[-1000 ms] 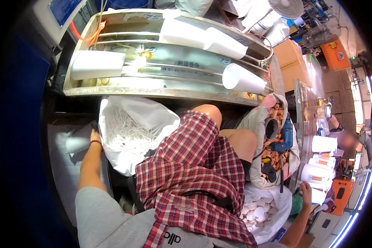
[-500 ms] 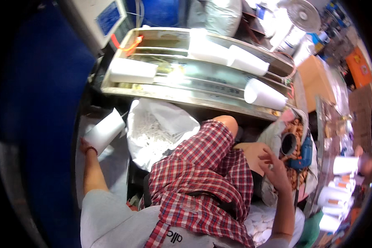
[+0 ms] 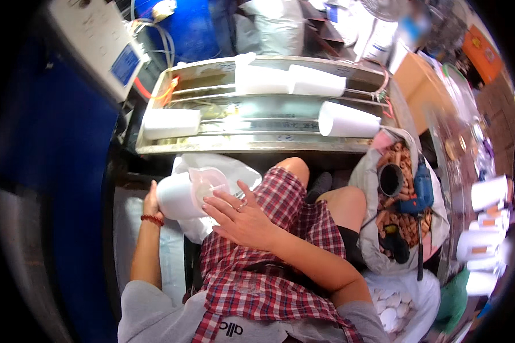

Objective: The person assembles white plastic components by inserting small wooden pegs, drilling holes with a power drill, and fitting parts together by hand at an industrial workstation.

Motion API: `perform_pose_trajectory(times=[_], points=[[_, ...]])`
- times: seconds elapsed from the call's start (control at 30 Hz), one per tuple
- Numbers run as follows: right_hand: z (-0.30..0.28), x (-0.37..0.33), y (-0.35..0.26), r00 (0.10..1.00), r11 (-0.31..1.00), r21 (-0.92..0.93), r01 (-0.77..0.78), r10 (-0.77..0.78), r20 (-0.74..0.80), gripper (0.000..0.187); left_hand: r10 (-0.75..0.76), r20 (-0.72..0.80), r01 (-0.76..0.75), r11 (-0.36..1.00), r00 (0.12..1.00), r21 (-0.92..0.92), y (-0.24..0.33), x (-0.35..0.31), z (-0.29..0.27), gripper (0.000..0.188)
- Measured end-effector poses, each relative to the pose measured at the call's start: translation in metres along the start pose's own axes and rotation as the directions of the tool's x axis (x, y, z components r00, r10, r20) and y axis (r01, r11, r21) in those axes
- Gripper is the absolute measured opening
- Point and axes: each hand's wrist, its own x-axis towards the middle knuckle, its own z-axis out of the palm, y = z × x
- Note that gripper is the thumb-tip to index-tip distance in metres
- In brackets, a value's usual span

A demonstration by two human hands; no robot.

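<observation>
White container [image 3: 176, 199] is gripped by the left hand [image 3: 153, 201] — just brought over the white bag [image 3: 239, 170] — so its mouth is now within reach of the right hand [image 3: 247, 225], fingers spread, contact unclear.

At the back we saw a blue barrel [image 3: 191, 28], with a pale, bulging bag [image 3: 280, 34] to its right. On our right, a blue power drill [image 3: 423, 182] lay among brown pieces [image 3: 404, 154] in a cloth sack [image 3: 361, 231]. Beyond were a cardboard box [image 3: 422, 94] and an orange case [image 3: 478, 54].
</observation>
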Motion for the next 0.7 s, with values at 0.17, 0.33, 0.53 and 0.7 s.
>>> perform_pose_trajectory(times=[0.17,0.33,0.53,0.7], points=[[0.01,-0.019,0.006,0.993,0.993,-0.032,-0.113,0.112,-0.048,0.062,-0.164,0.075,0.151,0.976,0.984,0.155,-0.051,0.006,0.038,0.046],[0.018,-0.022,0.005,0.989,0.984,0.099,-0.148,0.149,-0.002,0.061,-0.263,0.076,0.256,0.962,0.962,0.094,-0.074,0.006,0.036,0.046],[0.022,-0.019,-0.001,0.99,0.985,0.107,-0.138,0.133,0.048,0.056,-0.279,0.089,0.275,0.96,0.956,0.054,-0.08,0.0,0.027,0.048],[-0.003,-0.024,0.005,0.993,0.993,-0.013,-0.121,0.121,0.011,0.047,-0.222,0.149,0.229,0.973,0.964,-0.034,-0.065,0.001,0.053,0.051]])
